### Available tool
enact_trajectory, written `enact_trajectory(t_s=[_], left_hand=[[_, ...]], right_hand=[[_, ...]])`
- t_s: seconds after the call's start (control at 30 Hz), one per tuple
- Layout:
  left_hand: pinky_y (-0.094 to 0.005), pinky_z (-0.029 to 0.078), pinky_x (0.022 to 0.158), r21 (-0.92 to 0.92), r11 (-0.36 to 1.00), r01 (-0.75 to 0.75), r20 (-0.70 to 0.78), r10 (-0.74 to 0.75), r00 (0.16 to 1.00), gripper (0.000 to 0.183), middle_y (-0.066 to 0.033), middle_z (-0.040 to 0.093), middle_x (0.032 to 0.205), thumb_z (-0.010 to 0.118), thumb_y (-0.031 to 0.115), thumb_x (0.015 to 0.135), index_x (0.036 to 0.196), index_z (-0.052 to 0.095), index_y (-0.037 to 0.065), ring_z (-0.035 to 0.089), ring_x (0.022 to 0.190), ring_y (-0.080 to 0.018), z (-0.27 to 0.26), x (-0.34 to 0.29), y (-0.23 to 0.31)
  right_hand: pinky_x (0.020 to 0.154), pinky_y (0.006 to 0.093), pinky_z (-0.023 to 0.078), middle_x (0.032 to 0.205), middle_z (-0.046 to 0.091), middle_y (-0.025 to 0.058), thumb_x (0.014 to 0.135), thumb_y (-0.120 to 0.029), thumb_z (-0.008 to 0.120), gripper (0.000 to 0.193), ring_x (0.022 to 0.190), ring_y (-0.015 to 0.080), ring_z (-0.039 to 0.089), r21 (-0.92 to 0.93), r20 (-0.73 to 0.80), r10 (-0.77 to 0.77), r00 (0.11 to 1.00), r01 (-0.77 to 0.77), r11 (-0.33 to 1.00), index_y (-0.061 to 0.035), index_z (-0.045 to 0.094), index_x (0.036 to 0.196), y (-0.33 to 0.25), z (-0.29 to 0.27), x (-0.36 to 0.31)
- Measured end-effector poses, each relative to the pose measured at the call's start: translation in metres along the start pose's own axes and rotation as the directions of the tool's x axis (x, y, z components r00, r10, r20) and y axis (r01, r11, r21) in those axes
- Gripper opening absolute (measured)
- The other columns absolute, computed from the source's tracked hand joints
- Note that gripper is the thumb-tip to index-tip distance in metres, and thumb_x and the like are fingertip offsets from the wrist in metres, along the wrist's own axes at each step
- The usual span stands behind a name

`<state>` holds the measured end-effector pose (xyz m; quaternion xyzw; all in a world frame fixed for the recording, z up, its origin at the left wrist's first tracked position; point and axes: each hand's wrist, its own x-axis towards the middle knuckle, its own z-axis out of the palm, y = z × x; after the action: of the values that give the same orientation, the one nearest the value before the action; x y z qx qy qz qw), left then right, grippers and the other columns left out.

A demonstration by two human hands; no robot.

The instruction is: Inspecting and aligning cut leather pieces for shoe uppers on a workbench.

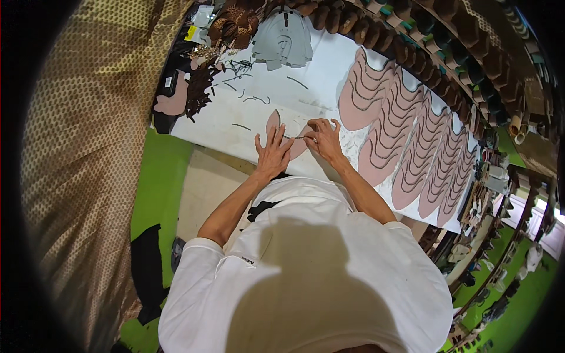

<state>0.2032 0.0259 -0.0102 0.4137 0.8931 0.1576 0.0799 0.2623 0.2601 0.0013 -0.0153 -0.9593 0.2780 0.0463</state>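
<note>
On the white table (235,109), close to its near edge, lies a curved pink piece (299,148) that looks like a cut shoe-upper part. My left hand (272,154) rests on it with fingers spread and stretched out. From the right, my right hand (325,141) pinches with thumb and fingertips at a thin dark strip (294,137) along the piece's edge. Its fingers partly hide the strip's end. One pointed pink tip (273,119) sticks up beyond my left fingers. A short loose dark strip (241,126) lies left of my left hand.
Overlapping pink pieces with dark edging (406,135) fill the table's right side in several rows. A stack of pale grey pieces (283,38) and a pile of brown strips (199,94) lie at the back left. Brown shoe parts (365,44) line the far edge; a gold curtain (88,147) hangs left.
</note>
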Motion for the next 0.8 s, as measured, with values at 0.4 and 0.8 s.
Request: enact_trajectory(t_s=[0.4, 0.8], left_hand=[[-0.0766, 0.01, 0.113, -0.199, 0.978, 0.055, -0.053, -0.067, 0.996, 0.049, -0.0141, 0.026, 0.174, 0.066, 0.02, 0.092, 0.141, 0.064, 0.025, 0.023, 0.158, -0.0375, -0.006, 0.006, 0.005], [-0.0752, 0.011, 0.114, -0.079, 0.997, -0.016, 0.034, 0.019, 0.999, 0.052, -0.0119, 0.027, 0.174, 0.065, 0.015, 0.087, 0.138, 0.066, 0.022, 0.02, 0.16, -0.0345, -0.011, 0.013, 0.004]], right_hand=[[0.117, 0.0632, 0.02, 0.136, 0.061, 0.0069, 0.086, -0.029, 0.072, 0.019, 0.137, 0.0289, 0.046, -0.022, 0.104, -0.033, 0.994, 0.035, 0.999, -0.0113, 0.078, 0.087, 0.002, -0.004, 0.016], [0.117, 0.0629, 0.02, 0.131, 0.062, 0.0068, 0.088, -0.028, 0.071, 0.02, 0.137, 0.0278, 0.046, -0.05, 0.084, -0.079, 0.993, 0.083, 0.995, -0.0096, 0.08, 0.09, 0.003, -0.004, 0.025]])
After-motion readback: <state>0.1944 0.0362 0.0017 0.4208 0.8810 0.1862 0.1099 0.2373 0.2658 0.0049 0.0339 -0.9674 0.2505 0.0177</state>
